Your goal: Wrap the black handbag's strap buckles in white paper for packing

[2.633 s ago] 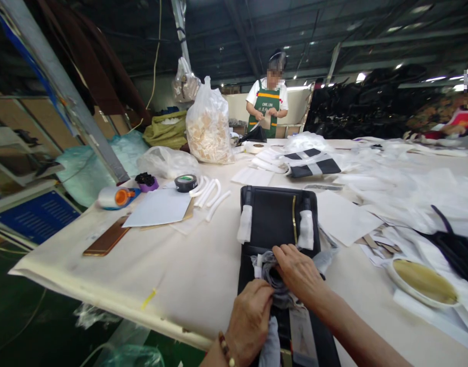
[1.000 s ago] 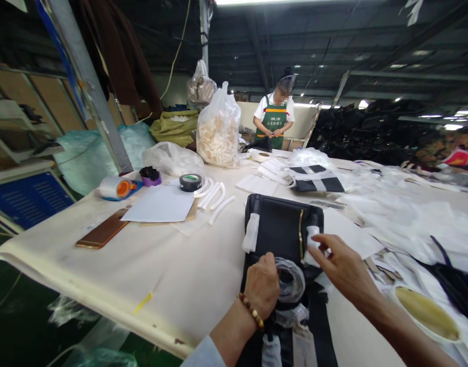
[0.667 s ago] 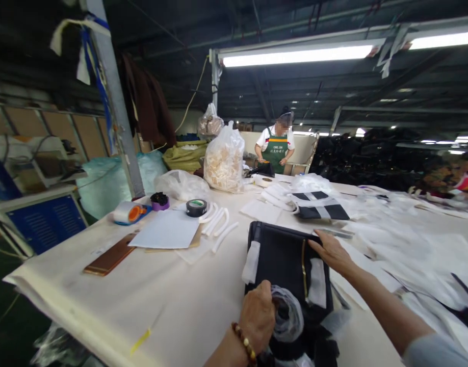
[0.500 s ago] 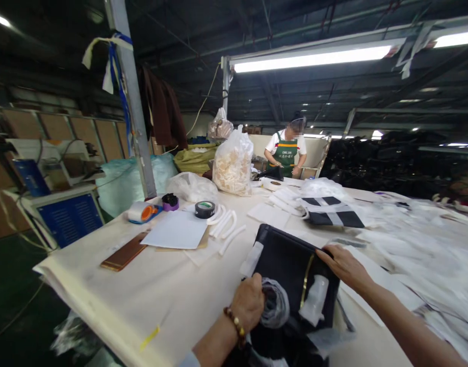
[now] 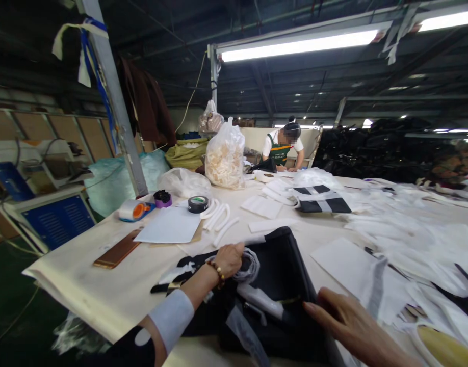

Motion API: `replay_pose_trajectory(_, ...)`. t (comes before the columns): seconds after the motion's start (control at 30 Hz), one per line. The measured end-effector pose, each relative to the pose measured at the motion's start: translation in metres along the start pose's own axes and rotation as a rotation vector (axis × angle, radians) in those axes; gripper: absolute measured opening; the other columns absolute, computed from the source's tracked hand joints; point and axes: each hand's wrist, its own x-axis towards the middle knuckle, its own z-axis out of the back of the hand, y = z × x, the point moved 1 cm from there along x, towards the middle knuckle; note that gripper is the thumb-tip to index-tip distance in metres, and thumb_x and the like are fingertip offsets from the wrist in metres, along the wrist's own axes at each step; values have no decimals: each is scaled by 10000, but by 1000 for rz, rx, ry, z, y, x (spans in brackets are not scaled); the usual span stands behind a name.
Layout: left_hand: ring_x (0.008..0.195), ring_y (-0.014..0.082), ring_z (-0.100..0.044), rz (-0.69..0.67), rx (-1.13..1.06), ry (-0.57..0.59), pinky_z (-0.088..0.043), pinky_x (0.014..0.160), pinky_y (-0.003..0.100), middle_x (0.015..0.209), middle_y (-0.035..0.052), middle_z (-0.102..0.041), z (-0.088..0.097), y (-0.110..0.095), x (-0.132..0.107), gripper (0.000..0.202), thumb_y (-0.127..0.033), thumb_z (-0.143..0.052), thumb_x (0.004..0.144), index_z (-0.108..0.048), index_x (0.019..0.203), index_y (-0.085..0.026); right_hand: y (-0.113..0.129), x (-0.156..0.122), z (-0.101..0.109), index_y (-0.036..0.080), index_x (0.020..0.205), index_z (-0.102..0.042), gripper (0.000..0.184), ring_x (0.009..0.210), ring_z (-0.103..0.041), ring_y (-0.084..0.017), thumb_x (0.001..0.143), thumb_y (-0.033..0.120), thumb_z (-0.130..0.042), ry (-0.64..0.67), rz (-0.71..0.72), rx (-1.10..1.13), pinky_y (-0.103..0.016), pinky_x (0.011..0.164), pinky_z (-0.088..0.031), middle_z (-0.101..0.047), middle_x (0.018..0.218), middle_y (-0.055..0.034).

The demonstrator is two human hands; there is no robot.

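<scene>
A black bag (image 5: 276, 255) lies on the table in front of me, with a strip of gold zipper (image 5: 291, 300) on it. On the bag rests a coil (image 5: 249, 266) wrapped in clear plastic, beside a plastic-wrapped piece (image 5: 261, 300). My left hand (image 5: 229, 259), a beaded bracelet at its wrist, is closed on the bag's left side right by the coil; its fingertips are partly hidden. At the bag's right edge, my right hand (image 5: 344, 318) grips with the thumb over the near face and the fingers bent behind the edge.
Left lie a brown strip (image 5: 117, 250), a white sheet (image 5: 169, 224), a black tape roll (image 5: 198, 204) and a tape dispenser (image 5: 132, 210). A black-and-white folded piece (image 5: 321, 204) and white sheeting (image 5: 402, 229) cover the right. A co-worker (image 5: 282, 145) stands across the table.
The bag has turned and tipped down, and more of its black parts now spread to the left. My left hand has moved up and left, my right hand lower. The co-worker has bent forward.
</scene>
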Motion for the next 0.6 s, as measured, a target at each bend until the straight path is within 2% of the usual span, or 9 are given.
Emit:
replay_pose_trajectory(0.1, 843, 179, -588, 5, 49, -6, -429, 737, 308, 874, 49, -626, 3, 1, 0, 217, -133, -399, 835, -510, 1019, -156, 9, -10, -15, 212, 589, -349, 437, 539, -400, -131, 778, 605, -325, 64, 59, 210, -252, 499, -273, -383, 556, 32)
replay_pose_trajectory(0.17, 865, 192, -593, 2, 78, -7, -413, 725, 287, 876, 62, -637, 3, 2, -2, 258, -85, -362, 810, -503, 1009, -167, 12, -18, -22, 211, 604, -352, 426, 538, -396, -119, 788, 596, -346, 45, 82, 343, -235, 489, -289, -357, 561, 45)
replay_pose_trajectory(0.23, 860, 204, -602, 7, 102, -2, -406, 704, 280, 863, 80, -644, 1, 4, -3, 281, -52, -319, 795, -501, 981, -160, 8, -26, -26, 210, 626, -369, 397, 539, -403, -114, 805, 564, -353, -28, 99, 423, -223, 491, -308, -359, 564, 49)
replay_pose_trajectory(0.3, 851, 213, -607, 12, 124, 9, -403, 693, 283, 855, 95, -645, -3, 6, -3, 299, -32, -286, 788, -496, 968, -149, -4, -37, -30, 208, 660, -408, 366, 551, -422, -116, 829, 526, -341, -174, 82, 429, -219, 509, -327, -388, 577, 45)
replay_pose_trajectory(0.37, 851, 218, -609, 7, 139, 19, -403, 691, 286, 870, 105, -644, -8, 7, -1, 300, -30, -272, 789, -491, 958, -145, -27, -50, -35, 213, 672, -428, 356, 551, -451, -126, 837, 515, -335, -369, -35, 360, -229, 529, -343, -422, 580, 38)
replay_pose_trajectory(0.43, 853, 211, -609, 7, 148, 26, -402, 699, 282, 891, 102, -642, -12, 8, 0, 304, -26, -265, 788, -487, 952, -151, -57, -64, -44, 225, 648, -408, 358, 536, -489, -150, 823, 530, -341, -510, -257, 244, -258, 546, -355, -456, 562, 28)
replay_pose_trajectory(0.47, 854, 206, -608, 8, 149, 27, -402, 706, 280, 899, 99, -641, -13, 8, 1, 306, -23, -265, 785, -485, 951, -156, -71, -69, -49, 232, 640, -392, 353, 533, -513, -170, 809, 539, -345, -517, -387, 195, -277, 557, -362, -478, 551, 19)
replay_pose_trajectory(0.53, 857, 198, -606, 10, 145, 27, -401, 719, 276, 904, 90, -639, -15, 9, 3, 308, -21, -277, 776, -481, 956, -166, -96, -74, -58, 236, 690, -415, 313, 597, -577, -226, 781, 531, -371, -448, -599, 186, -315, 601, -386, -540, 563, -12)
replay_pose_trajectory(0.6, 856, 194, -604, 8, 135, 23, -403, 728, 275, 885, 80, -637, -17, 9, 5, 300, -31, -301, 769, -479, 961, -177, -111, -70, -65, 201, 842, -459, 336, 735, -614, -273, 738, 519, -424, -400, -699, 247, -331, 659, -410, -605, 640, -55)
